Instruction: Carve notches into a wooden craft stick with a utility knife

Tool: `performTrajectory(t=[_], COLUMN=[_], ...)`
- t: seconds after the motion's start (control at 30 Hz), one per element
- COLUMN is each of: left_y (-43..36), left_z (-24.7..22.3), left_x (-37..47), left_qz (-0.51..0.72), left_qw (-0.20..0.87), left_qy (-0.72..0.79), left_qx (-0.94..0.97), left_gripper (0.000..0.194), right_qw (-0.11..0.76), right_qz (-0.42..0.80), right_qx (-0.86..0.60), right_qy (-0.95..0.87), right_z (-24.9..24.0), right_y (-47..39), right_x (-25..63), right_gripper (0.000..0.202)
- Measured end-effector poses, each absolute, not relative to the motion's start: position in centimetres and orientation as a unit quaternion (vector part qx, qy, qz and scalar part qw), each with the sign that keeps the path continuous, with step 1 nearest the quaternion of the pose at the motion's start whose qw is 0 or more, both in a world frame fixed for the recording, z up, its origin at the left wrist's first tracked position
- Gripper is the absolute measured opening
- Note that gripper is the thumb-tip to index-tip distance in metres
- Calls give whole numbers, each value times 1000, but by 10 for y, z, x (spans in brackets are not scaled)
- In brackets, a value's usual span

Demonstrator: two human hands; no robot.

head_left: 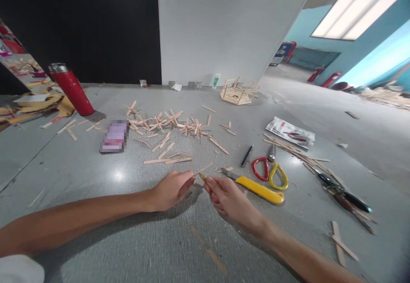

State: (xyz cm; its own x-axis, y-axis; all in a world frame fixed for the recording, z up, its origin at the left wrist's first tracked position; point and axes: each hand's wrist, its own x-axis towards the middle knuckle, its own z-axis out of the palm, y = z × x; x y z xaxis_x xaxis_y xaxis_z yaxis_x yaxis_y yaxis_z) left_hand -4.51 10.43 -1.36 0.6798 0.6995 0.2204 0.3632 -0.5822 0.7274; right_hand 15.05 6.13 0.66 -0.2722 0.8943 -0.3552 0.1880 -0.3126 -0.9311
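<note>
Head view: over a grey floor, the left hand [171, 189] pinches one end of a thin wooden stick [202, 169]; the right hand [226, 195] grips a small yellowish tip [202, 177] beside it. The stick looks light, stiff, snappable; hold near the ends

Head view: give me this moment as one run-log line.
left hand: pinching thin wooden craft stick | right hand: gripping small tool at stick's near end | beside right hand: yellow utility knife | surface: grey floor

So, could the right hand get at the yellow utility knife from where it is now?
Probably yes. The yellow utility knife lies right beside the right hand with bare floor between, but that hand's grip is already pinching a small piece against the wooden stick.
</note>
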Motion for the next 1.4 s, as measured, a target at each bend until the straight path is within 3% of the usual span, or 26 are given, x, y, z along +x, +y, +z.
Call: performTrajectory(t=[0.27, 0.5, 1.0, 1.4], left_y=[103, 102, 111, 113], left_z=[-7, -9, 5, 5], left_x=[-42, -43, -38, -38], left_qz=[258, 239, 184, 187], left_qw=[340, 330, 448, 455], left_qy=[302, 292, 310, 297], left_qx=[853, 865, 818, 818], left_gripper=[35, 34, 40, 35], right_qw=[185, 78, 4, -27], right_qz=[527, 746, 801, 818], right_qx=[-522, -440, -354, -302], right_qy=[-644, -494, -483, -489], right_z=[34, 35, 25, 23], right_y=[74, 80, 109, 122], right_x=[175, 198, 212, 213], right_gripper=[49, 49, 46, 46])
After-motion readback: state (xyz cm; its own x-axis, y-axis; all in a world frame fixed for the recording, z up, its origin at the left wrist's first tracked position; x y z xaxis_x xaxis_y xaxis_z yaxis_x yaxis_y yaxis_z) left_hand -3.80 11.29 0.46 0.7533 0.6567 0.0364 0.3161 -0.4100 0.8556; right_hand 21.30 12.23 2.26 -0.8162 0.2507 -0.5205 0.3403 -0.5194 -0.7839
